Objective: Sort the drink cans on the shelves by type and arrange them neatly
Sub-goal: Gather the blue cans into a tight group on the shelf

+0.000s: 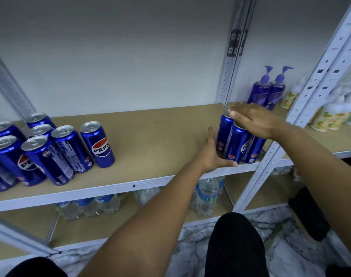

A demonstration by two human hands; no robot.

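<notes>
Far to the left of both our hands, well apart from them, the larger cluster of Pepsi cans stands upright on the shelf. Moving right, our left hand has its fingers spread wide, palm pressed against the near side of the small group of cans, also upright. Our right hand lies flat on top of them, fingers straight. Both hands bracket this group; we judge it must slide leftward to join the others.
</notes>
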